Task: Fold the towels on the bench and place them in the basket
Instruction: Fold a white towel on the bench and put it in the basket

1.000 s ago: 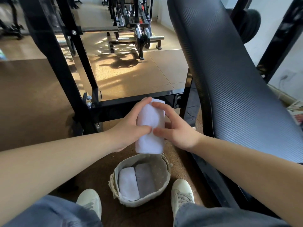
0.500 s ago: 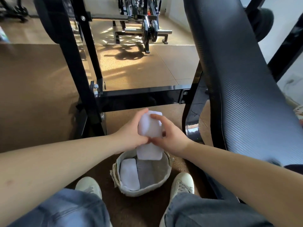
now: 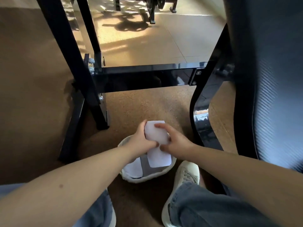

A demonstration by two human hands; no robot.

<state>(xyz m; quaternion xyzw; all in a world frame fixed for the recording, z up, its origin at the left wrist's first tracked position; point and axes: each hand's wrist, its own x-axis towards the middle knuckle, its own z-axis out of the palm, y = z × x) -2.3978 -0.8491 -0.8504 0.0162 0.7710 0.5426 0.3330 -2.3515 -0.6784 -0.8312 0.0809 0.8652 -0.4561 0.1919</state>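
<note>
Pinching a folded towel [image 3: 157, 141] between left hand [image 3: 141, 141] and right hand [image 3: 177, 145], holding it just above two towels [image 3: 133, 167] already sitting in the lower-centre basket [image 3: 146, 179].

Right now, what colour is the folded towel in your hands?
White. The folded white cloth towel shows best in the head view.

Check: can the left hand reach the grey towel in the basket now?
Probably not as is: the left hand and right hand both grip the folded white towel, which hangs over the grey towel.
</note>
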